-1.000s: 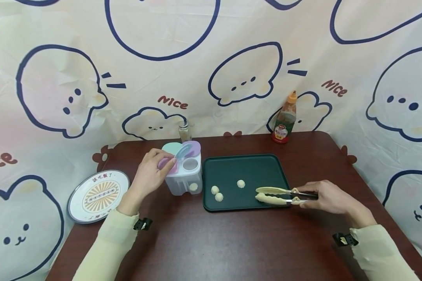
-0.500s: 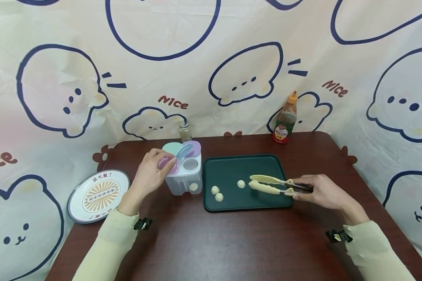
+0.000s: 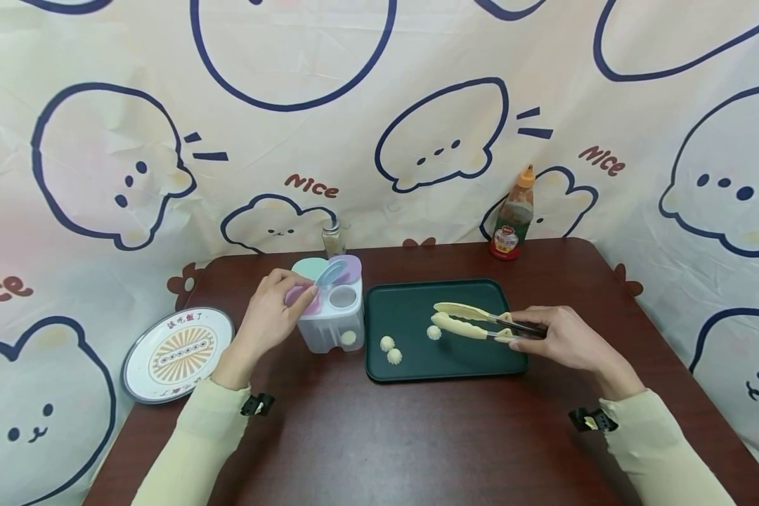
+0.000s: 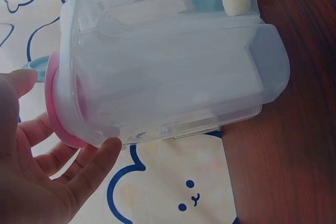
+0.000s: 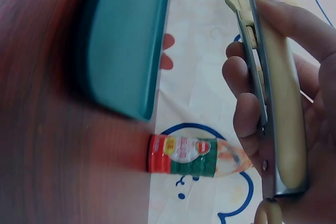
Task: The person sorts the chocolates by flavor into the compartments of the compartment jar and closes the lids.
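Note:
My left hand is at a clear storage box with round coloured lids. Thumb and finger pinch a raised blue lid beside an uncovered round opening. In the left wrist view other fingers lie around the pink lid. One pale ball shows inside the box, low down. My right hand grips cream-tipped tongs, spread apart above a dark green tray. Their tips overlap a small ridged white ball. Two similar balls lie at the tray's left.
A white patterned plate leans at the table's left edge. Behind the box stands a glass shaker. A sauce bottle is at the back right, before a printed cloth. Wrist cameras are strapped to both wrists.
My right hand has carried the spread tongs leftward and slightly up, bringing their tips over the single ball. The left hand stays in place on the raised blue lid.

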### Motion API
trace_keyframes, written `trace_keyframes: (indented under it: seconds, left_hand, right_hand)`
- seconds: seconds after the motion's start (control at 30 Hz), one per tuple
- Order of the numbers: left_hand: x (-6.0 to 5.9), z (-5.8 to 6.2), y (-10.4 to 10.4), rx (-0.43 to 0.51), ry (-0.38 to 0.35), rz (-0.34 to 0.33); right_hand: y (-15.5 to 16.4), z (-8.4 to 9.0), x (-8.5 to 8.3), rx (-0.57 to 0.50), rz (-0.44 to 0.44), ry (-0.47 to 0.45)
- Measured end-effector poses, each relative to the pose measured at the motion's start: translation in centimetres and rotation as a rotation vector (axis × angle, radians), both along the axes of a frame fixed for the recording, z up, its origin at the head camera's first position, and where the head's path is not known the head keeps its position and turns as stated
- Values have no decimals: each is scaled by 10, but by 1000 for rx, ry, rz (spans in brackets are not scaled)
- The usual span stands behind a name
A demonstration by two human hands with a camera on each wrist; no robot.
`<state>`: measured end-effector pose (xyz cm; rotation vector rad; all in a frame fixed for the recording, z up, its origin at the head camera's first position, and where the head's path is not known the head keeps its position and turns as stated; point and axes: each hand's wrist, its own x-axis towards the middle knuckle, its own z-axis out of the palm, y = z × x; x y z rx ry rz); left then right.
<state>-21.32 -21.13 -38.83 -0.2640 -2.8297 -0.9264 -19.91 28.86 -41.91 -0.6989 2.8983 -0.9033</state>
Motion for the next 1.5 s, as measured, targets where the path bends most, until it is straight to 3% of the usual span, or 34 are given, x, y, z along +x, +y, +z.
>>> trace_keyframes:
  seconds: [1.1, 1.5]
  left_hand:
    - [1, 0, 1, 0, 1, -8]
    - [1, 0, 1, 4, 8, -5]
  right_hand:
    - [-97, 36, -19, -90, 63, 71]
    - [-123, 37, -25, -105, 103, 99]
